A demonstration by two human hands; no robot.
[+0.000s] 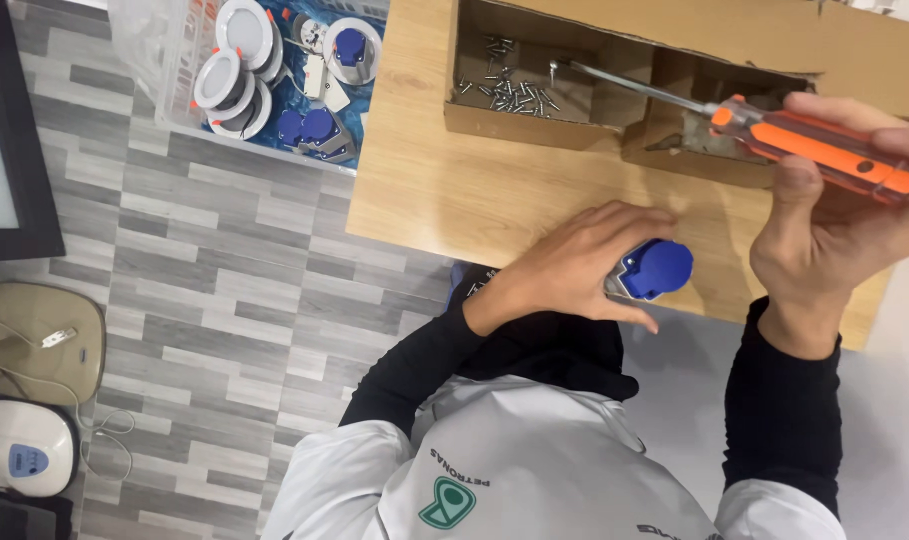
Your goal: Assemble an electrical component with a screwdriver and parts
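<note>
My left hand [582, 262] is closed around a small round fitting with a blue plastic cap [656, 268], held just above the near edge of the wooden table [444, 190]. My right hand [842, 215] grips the orange and clear handle of a screwdriver [812, 145]. Its long metal shaft points left, and the tip [554, 66] hangs over a cardboard box compartment filled with several loose screws [509, 92].
The open cardboard box [544, 125] with dividers sits at the back of the table. On the floor to the left, a white basket [189, 118] holds several round white lamp fittings and blue parts. A beige scale and a small white device lie at the lower left.
</note>
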